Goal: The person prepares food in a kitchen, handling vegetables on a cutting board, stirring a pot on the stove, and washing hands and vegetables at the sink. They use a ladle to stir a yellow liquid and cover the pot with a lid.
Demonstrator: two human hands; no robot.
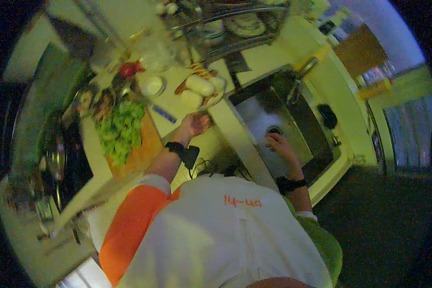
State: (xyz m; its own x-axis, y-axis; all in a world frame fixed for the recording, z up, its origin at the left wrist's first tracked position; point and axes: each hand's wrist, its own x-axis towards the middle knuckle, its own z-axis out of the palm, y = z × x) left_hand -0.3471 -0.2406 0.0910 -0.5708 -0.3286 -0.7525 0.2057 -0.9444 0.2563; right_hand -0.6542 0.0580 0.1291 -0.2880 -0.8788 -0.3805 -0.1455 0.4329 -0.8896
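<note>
My left hand (198,123) is over the counter's edge beside the sink, its fingers curled; blur hides whether anything is in it. Over the basin of the metal sink (252,111) is my right hand (278,142), near the round drain (273,130), fingers bent, with no object visible in it. Chopped green leaves (120,129) lie heaped on a wooden cutting board (151,144) to the left. Beyond my left hand sits a glass bowl (221,95) with pale, rounded food pieces (199,85). A blue strip-like object (164,114) rests between board and bowl.
A small white bowl (153,86) and red items (129,69) stand farther back on the counter. A dish rack (234,30) with plates is behind the sink. The faucet (302,77) rises at the sink's far side. A dark stovetop (64,158) is at the left.
</note>
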